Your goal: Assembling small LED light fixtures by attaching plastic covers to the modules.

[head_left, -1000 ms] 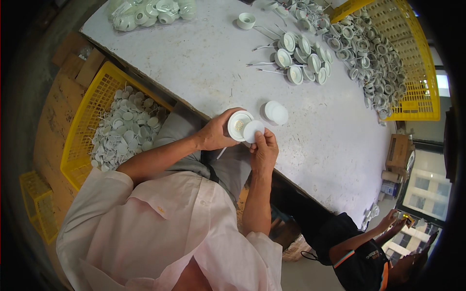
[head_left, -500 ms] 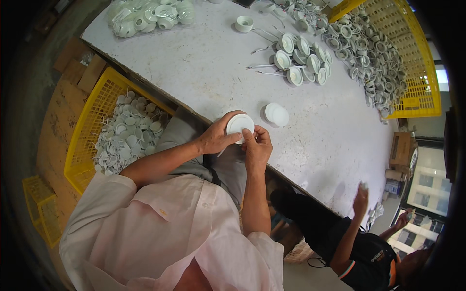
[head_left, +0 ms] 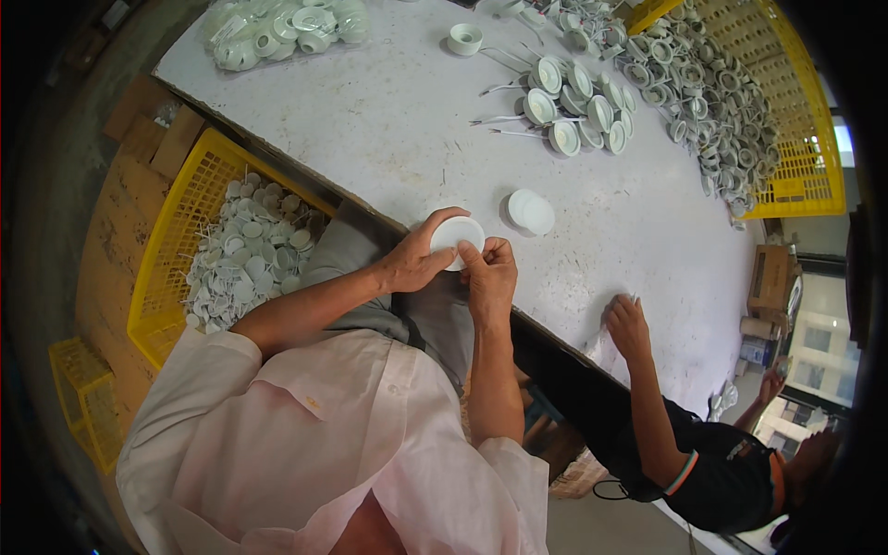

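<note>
Close to the table's near edge, my left hand [head_left: 413, 256] and my right hand [head_left: 490, 277] hold a round white lamp fitting [head_left: 456, 237] between them. Its flat white face points up. My left fingers curl round its left rim, while my right thumb presses on the face near the lower right edge. The right fingertips are partly hidden behind the rim. Just beyond, a few flat white discs [head_left: 531, 213] lie overlapping on the table. Farther back is a cluster of white cup-shaped lamp housings [head_left: 564, 137] with wires, and a single housing [head_left: 464, 39] stands apart.
A yellow basket [head_left: 148, 287] of finished-looking white fittings [head_left: 250, 245] stands left of my legs. At far right, another yellow basket [head_left: 814, 176] lies tipped beside many grey-white rings [head_left: 703, 102]. A bag of white parts [head_left: 282, 32] sits far left. A co-worker's hand [head_left: 629, 324] reaches over the table.
My hands stay almost in place; the fitting's face now looks plain, without the inner ring seen before. The co-worker's nearer hand has come down and left to the table.
</note>
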{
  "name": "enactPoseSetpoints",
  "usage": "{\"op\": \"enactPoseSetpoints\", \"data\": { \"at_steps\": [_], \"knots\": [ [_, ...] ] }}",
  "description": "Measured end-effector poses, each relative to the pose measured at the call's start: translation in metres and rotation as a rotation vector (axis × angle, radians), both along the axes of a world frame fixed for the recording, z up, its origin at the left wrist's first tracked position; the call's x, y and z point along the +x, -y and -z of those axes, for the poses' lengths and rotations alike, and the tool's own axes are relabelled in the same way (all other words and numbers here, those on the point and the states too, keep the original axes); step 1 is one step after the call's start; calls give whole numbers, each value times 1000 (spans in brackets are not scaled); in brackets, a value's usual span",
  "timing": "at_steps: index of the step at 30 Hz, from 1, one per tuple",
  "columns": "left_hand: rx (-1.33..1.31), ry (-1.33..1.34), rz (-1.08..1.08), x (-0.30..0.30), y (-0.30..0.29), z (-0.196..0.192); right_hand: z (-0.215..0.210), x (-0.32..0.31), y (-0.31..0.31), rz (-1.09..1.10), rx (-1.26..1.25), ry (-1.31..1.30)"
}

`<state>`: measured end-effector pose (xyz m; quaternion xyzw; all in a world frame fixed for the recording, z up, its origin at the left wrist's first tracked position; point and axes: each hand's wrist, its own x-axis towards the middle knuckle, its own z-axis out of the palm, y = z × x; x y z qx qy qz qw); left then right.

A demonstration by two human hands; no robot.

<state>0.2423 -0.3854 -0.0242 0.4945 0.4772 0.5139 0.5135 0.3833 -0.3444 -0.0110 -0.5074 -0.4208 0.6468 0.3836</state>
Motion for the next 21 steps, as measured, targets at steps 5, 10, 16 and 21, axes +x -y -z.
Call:
{"op": "enactPoseSetpoints", "data": {
  "at_steps": [5, 10, 16, 21],
  "knots": [
    [-2, 7, 5, 2, 2, 4, 7, 3, 0, -21, -23, 12],
    [-195, 63, 55, -2, -2, 1, 6, 2, 3, -7, 3, 38],
    [-52, 145, -451, -75, 40, 18, 9, 68, 3, 315, 332, 489],
    [-295, 110, -878, -164, 104, 69, 3, 176, -29, 624, 368, 1213]
  ]
}}
